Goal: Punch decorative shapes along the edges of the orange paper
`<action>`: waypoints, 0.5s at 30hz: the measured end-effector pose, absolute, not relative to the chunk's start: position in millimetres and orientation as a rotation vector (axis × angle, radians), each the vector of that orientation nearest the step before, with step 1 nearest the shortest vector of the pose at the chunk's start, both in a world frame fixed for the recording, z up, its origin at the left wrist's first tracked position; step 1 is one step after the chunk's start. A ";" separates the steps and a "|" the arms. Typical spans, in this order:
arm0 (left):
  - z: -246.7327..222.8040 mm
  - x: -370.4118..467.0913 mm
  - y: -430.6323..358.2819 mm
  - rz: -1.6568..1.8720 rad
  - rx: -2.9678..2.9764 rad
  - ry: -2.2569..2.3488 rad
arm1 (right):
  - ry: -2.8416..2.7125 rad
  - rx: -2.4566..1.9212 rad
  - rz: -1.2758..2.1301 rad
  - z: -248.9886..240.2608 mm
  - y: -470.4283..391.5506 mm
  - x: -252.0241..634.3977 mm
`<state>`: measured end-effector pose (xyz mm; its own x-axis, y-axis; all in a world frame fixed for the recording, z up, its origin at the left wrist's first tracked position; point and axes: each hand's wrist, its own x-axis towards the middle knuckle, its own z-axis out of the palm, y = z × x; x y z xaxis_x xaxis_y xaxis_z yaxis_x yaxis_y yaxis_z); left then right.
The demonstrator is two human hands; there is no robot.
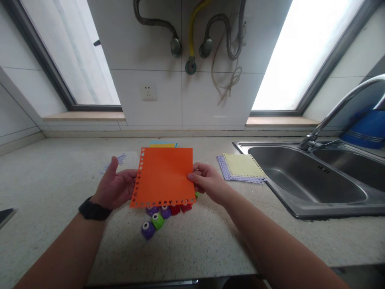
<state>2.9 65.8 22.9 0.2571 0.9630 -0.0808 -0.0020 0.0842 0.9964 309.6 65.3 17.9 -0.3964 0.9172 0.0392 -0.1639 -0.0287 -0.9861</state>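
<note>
An orange sheet (167,174) with punched holes along its left and bottom edges is held up over the counter. My right hand (207,180) pinches its right edge, thumb on the front. At the left edge, my left hand (117,186) has its thumb raised and spread, with its fingertips partly behind the sheet. Below the sheet lie small craft punches, among them a purple one (148,230), a green one (157,220) and red ones (185,207); others are partly covered. Yellow and blue sheets (164,145) show behind its top edge.
To the right, a pale yellow punched sheet (244,165) rests on purple sheets (224,170), by the steel sink (288,188) and its faucet (333,112). Purple paper bits (121,159) lie on the counter (69,160) at the left. A dark object (6,216) sits at the left edge.
</note>
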 end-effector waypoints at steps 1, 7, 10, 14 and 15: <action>21.8 4.4 66.9 0.962 1.160 0.947 | -1.343 -0.842 1.544 17.3 66.6 309.4; 7.9 23.0 71.1 0.985 1.258 0.762 | -1.313 -0.800 1.473 11.7 67.1 299.4; 2.7 31.7 72.9 0.975 1.405 0.859 | -1.341 -0.798 1.475 10.5 64.6 292.5; -1.3 37.4 74.6 0.951 1.487 0.922 | -1.370 -0.773 1.498 9.7 61.7 285.8; -1.8 38.3 74.7 0.943 1.486 0.930 | -1.381 -0.760 1.507 9.1 61.4 284.8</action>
